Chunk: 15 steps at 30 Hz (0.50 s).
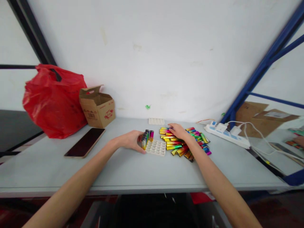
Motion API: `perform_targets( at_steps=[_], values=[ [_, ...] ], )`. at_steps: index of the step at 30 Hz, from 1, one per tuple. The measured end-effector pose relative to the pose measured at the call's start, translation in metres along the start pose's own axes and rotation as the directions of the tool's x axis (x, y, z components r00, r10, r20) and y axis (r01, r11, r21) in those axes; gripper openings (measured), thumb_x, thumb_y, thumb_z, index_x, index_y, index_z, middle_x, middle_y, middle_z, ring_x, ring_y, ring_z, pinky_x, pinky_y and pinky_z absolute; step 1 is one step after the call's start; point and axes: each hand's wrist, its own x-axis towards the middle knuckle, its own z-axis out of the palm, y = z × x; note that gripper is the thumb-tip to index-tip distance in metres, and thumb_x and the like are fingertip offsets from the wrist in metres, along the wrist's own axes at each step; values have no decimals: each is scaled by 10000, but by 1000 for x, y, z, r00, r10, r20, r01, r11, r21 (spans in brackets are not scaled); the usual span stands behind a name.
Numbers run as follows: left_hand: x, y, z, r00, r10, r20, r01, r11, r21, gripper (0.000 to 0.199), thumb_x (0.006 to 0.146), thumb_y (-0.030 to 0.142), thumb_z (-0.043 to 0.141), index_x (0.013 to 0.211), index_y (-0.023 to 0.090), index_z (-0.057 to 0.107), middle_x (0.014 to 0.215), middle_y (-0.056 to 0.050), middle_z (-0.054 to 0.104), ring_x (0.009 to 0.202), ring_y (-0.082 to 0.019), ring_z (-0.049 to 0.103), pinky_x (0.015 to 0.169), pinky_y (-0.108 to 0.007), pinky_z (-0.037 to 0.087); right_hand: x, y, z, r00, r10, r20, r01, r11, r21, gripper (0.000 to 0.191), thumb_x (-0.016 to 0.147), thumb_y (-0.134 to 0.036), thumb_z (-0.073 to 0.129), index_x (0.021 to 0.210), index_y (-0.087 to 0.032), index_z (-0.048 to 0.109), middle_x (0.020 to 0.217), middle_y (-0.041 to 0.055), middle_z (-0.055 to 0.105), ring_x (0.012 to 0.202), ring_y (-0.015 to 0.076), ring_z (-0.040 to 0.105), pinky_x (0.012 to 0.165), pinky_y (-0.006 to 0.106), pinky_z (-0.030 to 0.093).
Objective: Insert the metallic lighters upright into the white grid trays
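Note:
A white tray (156, 147) with rows of round holes lies on the grey table. Several shiny lighter-like cylinders (144, 139) stand upright along its left side, and one pink and gold one (151, 135) stands at its back edge. Around the tray's left side curves my left hand (133, 141), thumb and fingers apart, touching the standing cylinders. To the right lies a loose pile of multicoloured metallic cylinders (177, 147). My right hand (177, 130) rests over the back of this pile, its fingertips at a cylinder; whether they grip it is unclear.
A phone (85, 142), an open cardboard box (98, 107) and a red plastic bag (55, 101) are on the left. Near the wall lies a second white tray (156, 121). A power strip (228, 136) with cables is at the right. Part of another person's hand (299, 140) shows far right.

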Motion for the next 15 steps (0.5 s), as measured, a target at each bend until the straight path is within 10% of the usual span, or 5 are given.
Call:
perform_targets(
  at_steps=[6,15],
  values=[
    [-1,2,-1,1000,-9,-1,9,1000,9,699,546,683,849,978,167,660,874,-21,667,766,-206,588,634,-276,423,-4,-3,-7,999,-20,31,20,1000,8,209,979,-182,595,1078,-143,775,1070,122,775,1010,235,699,955,346,502],
    [0,-1,1,1000,11,-17,-11,1000,-2,694,545,696,845,960,172,662,859,-15,673,743,-199,592,631,-276,412,-10,-11,-3,1000,25,19,-24,998,-53,216,1017,-189,550,1199,-147,659,1113,126,734,1030,214,671,936,319,472]
  ],
)
